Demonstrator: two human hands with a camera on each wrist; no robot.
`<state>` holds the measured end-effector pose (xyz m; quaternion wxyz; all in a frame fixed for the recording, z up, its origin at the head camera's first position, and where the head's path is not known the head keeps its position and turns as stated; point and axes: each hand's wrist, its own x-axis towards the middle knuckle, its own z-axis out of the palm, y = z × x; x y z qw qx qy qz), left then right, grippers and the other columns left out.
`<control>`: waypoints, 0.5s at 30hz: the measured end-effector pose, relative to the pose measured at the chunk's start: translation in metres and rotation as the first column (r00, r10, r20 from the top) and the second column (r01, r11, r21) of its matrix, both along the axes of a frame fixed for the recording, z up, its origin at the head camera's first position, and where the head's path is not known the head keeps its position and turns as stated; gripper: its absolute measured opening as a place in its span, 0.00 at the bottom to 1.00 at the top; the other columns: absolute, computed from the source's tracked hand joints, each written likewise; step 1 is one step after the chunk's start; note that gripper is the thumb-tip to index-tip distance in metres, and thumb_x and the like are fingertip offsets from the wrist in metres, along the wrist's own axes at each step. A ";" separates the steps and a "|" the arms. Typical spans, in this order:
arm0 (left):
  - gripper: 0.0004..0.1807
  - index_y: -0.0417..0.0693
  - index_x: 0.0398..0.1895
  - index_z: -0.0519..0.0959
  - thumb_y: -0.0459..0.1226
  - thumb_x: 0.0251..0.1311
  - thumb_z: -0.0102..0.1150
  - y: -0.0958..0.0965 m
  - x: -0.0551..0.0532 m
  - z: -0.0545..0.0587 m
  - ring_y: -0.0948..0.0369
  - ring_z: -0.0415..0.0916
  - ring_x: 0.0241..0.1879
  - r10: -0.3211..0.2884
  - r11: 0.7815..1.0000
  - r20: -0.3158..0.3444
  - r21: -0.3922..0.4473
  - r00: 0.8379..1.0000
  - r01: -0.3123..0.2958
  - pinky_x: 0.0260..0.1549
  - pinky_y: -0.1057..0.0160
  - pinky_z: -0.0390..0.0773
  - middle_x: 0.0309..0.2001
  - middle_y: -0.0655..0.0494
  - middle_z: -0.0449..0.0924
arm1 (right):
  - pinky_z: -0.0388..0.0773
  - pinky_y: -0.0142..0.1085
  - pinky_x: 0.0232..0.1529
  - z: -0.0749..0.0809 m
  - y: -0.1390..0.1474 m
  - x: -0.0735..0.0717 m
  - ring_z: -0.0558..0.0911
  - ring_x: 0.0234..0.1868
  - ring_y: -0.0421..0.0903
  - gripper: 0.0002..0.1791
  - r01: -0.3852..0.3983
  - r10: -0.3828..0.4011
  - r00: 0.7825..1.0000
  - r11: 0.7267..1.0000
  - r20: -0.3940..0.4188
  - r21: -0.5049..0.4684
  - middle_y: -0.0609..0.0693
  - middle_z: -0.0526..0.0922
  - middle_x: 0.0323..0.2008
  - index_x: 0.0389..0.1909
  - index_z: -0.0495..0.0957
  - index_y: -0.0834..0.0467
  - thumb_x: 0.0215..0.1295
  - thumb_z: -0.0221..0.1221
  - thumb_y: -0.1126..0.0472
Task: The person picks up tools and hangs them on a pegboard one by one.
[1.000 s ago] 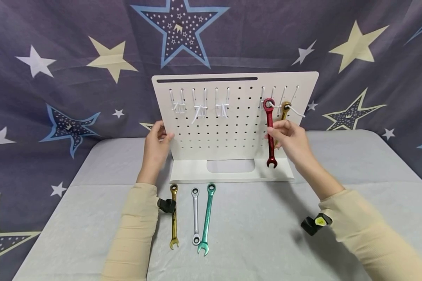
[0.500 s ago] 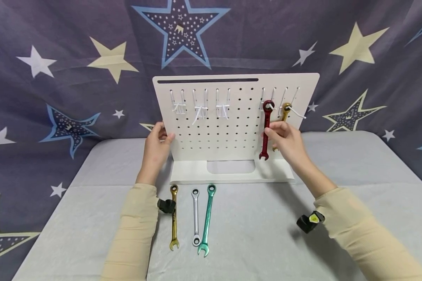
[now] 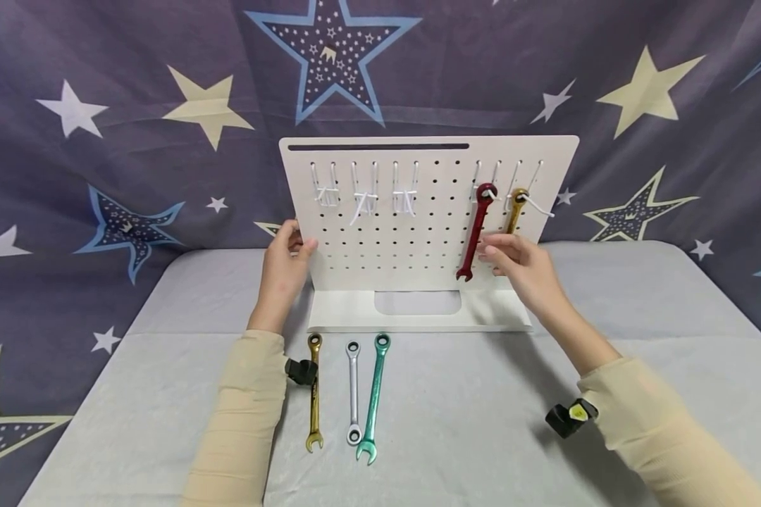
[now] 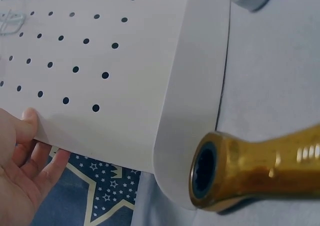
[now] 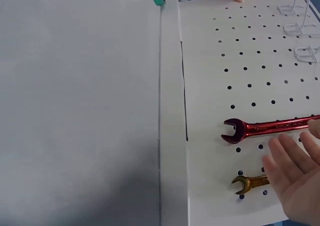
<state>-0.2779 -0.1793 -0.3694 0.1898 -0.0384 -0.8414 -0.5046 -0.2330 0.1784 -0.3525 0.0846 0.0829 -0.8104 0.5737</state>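
A red combination wrench (image 3: 475,229) hangs by its ring end from a white hook on the pegboard (image 3: 380,278), its open end swung to the left. My right hand (image 3: 523,267) is just right of its shaft; in the right wrist view the fingers (image 5: 287,156) are extended and the thumb is close to the shaft. Whether the thumb touches it I cannot tell. Behind that hand a gold wrench (image 3: 516,211) hangs on the rightmost hook, its lower part partly hidden. My left hand (image 3: 283,264) grips the board's left edge, thumb in front and fingers behind.
On the grey cloth before the board lie a gold wrench (image 3: 315,401), a silver wrench (image 3: 354,394) and a green wrench (image 3: 374,401). Bare white hooks (image 3: 364,201) project from the board's left half. A star-patterned curtain (image 3: 133,176) stands behind.
The red wrench's lower end has swung left, and my right hand's fingers have come off its shaft, now to the right of it. The left hand keeps its grip.
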 end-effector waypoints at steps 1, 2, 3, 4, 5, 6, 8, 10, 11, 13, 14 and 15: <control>0.13 0.37 0.52 0.72 0.32 0.68 0.58 0.000 0.000 0.000 0.48 0.77 0.49 0.001 1.000 0.000 -0.004 1.000 -0.001 0.52 0.53 0.75 0.50 0.37 0.80 | 0.81 0.31 0.41 -0.001 0.000 0.002 0.84 0.42 0.34 0.20 -0.005 0.005 1.000 1.000 0.000 0.004 0.66 0.81 0.53 0.58 0.74 0.69 0.74 0.57 0.59; 0.13 0.37 0.52 0.72 0.32 0.68 0.58 0.000 0.000 0.000 0.48 0.77 0.49 0.003 1.000 -0.002 -0.008 1.000 -0.003 0.52 0.53 0.75 0.50 0.37 0.80 | 0.81 0.31 0.41 -0.003 0.000 0.004 0.84 0.41 0.34 0.20 -0.010 0.010 1.000 1.000 0.000 0.008 0.66 0.81 0.53 0.58 0.75 0.69 0.74 0.57 0.59; 0.14 0.37 0.52 0.72 0.32 0.67 0.59 0.000 -0.001 -0.001 0.48 0.77 0.49 0.006 1.000 -0.003 -0.011 1.000 -0.006 0.52 0.53 0.75 0.50 0.37 0.80 | 0.82 0.32 0.41 -0.004 -0.001 0.006 0.84 0.41 0.35 0.19 -0.013 0.013 1.000 1.000 0.001 0.015 0.66 0.81 0.52 0.57 0.75 0.69 0.74 0.57 0.59; 0.14 0.38 0.52 0.72 0.32 0.67 0.59 0.000 -0.001 -0.001 0.48 0.77 0.50 0.009 1.000 -0.005 -0.013 1.000 -0.010 0.52 0.53 0.75 0.50 0.37 0.80 | 0.82 0.32 0.41 -0.005 -0.002 0.008 0.84 0.41 0.35 0.19 -0.017 0.017 1.000 1.000 0.004 0.020 0.66 0.81 0.52 0.57 0.75 0.70 0.74 0.57 0.59; 0.14 0.38 0.52 0.72 0.32 0.67 0.59 0.000 -0.001 -0.001 0.48 0.77 0.50 0.013 1.000 -0.005 -0.015 1.000 -0.013 0.52 0.53 0.75 0.50 0.37 0.80 | 0.82 0.32 0.41 -0.007 -0.004 0.011 0.84 0.40 0.35 0.19 -0.022 0.021 1.000 0.999 0.007 0.025 0.66 0.82 0.51 0.56 0.75 0.70 0.74 0.57 0.59; 0.14 0.38 0.52 0.72 0.32 0.67 0.59 0.000 -0.001 -0.001 0.48 0.77 0.50 0.018 1.000 -0.004 -0.019 1.000 -0.018 0.52 0.53 0.75 0.51 0.37 0.80 | 0.82 0.33 0.41 -0.008 -0.006 0.014 0.84 0.40 0.36 0.18 -0.029 0.029 1.000 0.999 0.011 0.032 0.66 0.82 0.51 0.56 0.76 0.70 0.74 0.57 0.60; 0.14 0.38 0.53 0.73 0.33 0.67 0.59 0.000 -0.001 -0.001 0.48 0.76 0.50 0.026 0.999 -0.002 -0.020 1.000 -0.026 0.52 0.53 0.75 0.51 0.37 0.80 | 0.82 0.35 0.41 -0.011 -0.012 0.019 0.84 0.40 0.38 0.17 -0.048 0.048 0.999 0.998 0.021 0.043 0.65 0.83 0.49 0.55 0.77 0.69 0.74 0.57 0.61; 0.14 0.39 0.53 0.73 0.33 0.67 0.59 -0.001 -0.001 -0.001 0.48 0.76 0.50 0.031 0.999 0.003 -0.022 1.000 -0.031 0.52 0.53 0.75 0.51 0.38 0.80 | 0.82 0.36 0.41 -0.014 -0.018 0.025 0.84 0.40 0.40 0.16 -0.076 0.074 0.997 0.996 0.036 0.052 0.64 0.84 0.47 0.54 0.77 0.69 0.73 0.57 0.61; 0.14 0.39 0.53 0.73 0.33 0.67 0.59 -0.001 -0.001 -0.002 0.48 0.76 0.50 0.031 0.999 0.005 -0.022 1.000 -0.031 0.52 0.53 0.75 0.51 0.38 0.80 | 0.82 0.36 0.41 -0.015 -0.022 0.029 0.84 0.40 0.42 0.16 -0.090 0.087 0.995 0.994 0.044 0.058 0.63 0.84 0.46 0.53 0.78 0.69 0.73 0.57 0.62; 0.14 0.39 0.53 0.73 0.33 0.67 0.59 0.000 -0.001 -0.002 0.48 0.76 0.51 0.029 0.999 0.009 -0.020 1.000 -0.029 0.53 0.53 0.75 0.52 0.38 0.80 | 0.83 0.38 0.41 -0.018 -0.028 0.035 0.84 0.41 0.45 0.14 -0.116 0.112 0.992 0.991 0.061 0.070 0.61 0.85 0.45 0.52 0.78 0.68 0.73 0.57 0.63; 0.14 0.39 0.53 0.73 0.33 0.67 0.59 0.000 -0.001 -0.002 0.48 0.76 0.51 0.028 0.999 0.009 -0.020 1.000 -0.028 0.52 0.53 0.75 0.52 0.38 0.80 | 0.82 0.39 0.41 -0.019 -0.031 0.038 0.84 0.41 0.46 0.13 -0.129 0.124 0.990 0.989 0.069 0.071 0.61 0.85 0.44 0.51 0.79 0.68 0.73 0.57 0.63; 0.14 0.39 0.53 0.73 0.33 0.67 0.59 0.000 -0.001 -0.003 0.48 0.76 0.51 0.027 0.999 0.009 -0.019 1.000 -0.027 0.52 0.53 0.75 0.52 0.38 0.80 | 0.82 0.39 0.41 -0.020 -0.034 0.041 0.84 0.41 0.47 0.13 -0.140 0.135 0.988 0.987 0.077 0.076 0.60 0.85 0.44 0.50 0.79 0.68 0.72 0.57 0.63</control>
